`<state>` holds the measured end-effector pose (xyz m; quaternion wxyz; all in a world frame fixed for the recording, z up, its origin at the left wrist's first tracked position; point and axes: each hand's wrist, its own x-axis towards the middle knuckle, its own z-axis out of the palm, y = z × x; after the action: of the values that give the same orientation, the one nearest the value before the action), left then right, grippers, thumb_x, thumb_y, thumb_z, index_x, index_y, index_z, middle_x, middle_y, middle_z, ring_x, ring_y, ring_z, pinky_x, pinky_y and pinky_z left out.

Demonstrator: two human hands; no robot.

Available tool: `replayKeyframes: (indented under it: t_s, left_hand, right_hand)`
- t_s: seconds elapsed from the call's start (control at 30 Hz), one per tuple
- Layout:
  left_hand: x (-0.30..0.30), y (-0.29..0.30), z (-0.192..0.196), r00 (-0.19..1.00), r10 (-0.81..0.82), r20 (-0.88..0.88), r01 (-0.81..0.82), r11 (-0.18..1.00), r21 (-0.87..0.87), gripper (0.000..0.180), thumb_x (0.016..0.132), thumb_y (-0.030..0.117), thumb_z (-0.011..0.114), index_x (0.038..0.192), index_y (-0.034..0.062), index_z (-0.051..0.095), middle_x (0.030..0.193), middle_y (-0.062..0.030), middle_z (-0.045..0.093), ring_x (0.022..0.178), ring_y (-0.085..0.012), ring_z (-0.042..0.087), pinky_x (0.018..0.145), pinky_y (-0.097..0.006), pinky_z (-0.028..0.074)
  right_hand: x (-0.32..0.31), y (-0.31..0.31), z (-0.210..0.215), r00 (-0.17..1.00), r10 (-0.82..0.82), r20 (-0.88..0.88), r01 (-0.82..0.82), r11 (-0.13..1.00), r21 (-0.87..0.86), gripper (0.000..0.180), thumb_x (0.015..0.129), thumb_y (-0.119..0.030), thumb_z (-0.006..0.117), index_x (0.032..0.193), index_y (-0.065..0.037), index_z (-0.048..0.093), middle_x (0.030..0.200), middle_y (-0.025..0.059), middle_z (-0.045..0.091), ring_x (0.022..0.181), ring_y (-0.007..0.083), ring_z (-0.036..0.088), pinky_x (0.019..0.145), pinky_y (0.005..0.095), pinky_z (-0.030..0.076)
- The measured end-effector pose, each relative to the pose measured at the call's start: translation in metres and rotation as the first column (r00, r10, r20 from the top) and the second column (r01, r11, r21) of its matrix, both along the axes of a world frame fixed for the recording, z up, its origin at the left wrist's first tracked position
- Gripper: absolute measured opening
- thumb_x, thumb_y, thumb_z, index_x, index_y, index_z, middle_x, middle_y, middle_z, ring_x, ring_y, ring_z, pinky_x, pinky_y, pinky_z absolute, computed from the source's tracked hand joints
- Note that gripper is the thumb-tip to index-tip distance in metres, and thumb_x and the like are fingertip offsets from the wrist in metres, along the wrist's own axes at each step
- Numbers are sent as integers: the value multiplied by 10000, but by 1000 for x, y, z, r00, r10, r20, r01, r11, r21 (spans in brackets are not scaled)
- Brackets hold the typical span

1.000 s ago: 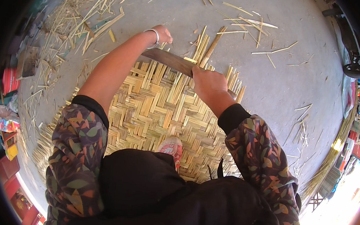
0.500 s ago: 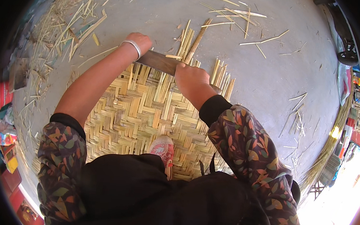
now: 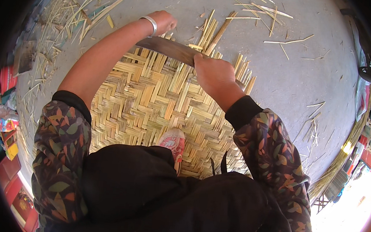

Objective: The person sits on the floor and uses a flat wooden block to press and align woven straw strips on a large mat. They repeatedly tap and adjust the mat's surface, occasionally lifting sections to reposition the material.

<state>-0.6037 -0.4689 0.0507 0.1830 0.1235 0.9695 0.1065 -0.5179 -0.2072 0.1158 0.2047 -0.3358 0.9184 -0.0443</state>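
Bamboo mat (image 3: pixel 152 101), flat dark blade (image 3: pixel 166 48)

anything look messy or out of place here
Loose strips lie scattered on the floor beyond the mat, with a thicker litter at upper left. The mat's far edge is ragged, its strip ends sticking out unevenly.

Single head view, looking steeply down from above and behind the left hand (image 3: pixel 163 21) and right hand (image 3: pixel 215 75), close over both, mat (image 3: pixel 152 101) beneath them, ground beyond, edges bent.
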Motion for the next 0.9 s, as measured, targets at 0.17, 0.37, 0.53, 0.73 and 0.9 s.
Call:
replayKeyframes:
  t_s: [0.17,0.37,0.53,0.73,0.9]
  left_hand:
    - [2,-10,2,1000,-8,-11,8,1000,-1,79,816,68,561,791,72,635,779,-176,651,736,-362,622,699,-431,496]
    - [15,3,2,972,-207,-114,159,930,-333,122,807,51,570,824,67,689,884,-183,689,821,-375,658,752,-437,530]
    - [23,7,5,978,-202,-45,162,881,-444,166,823,74,558,855,81,720,939,-180,699,906,-347,676,815,-423,533]
    - [15,17,12,980,-12,200,7,1000,29,246,929,253,536,853,66,676,790,-87,676,691,-263,597,656,-377,473]
    - [-31,0,59,916,352,194,-376,577,725,398,939,454,559,1124,110,638,981,-17,676,877,-143,609,748,-331,484]
  right_hand:
    - [-8,-10,-9,999,-46,-3,46,999,13,183,868,-143,548,977,-7,602,895,158,716,823,339,716,672,457,572]
    - [-13,-13,-13,997,-61,44,56,993,104,222,861,-152,571,1002,13,615,926,155,720,860,313,719,676,439,573]
    - [-8,-15,-18,995,-96,32,93,991,101,218,844,-129,599,998,24,619,934,146,720,870,295,720,663,417,572]
    - [-7,-16,-22,990,-120,70,112,988,105,279,886,-147,531,1080,45,588,954,173,710,883,330,710,688,454,569]
    - [-15,-7,-25,982,-140,130,126,986,110,328,901,-155,473,1171,-18,599,1028,197,693,954,375,684,765,478,558]
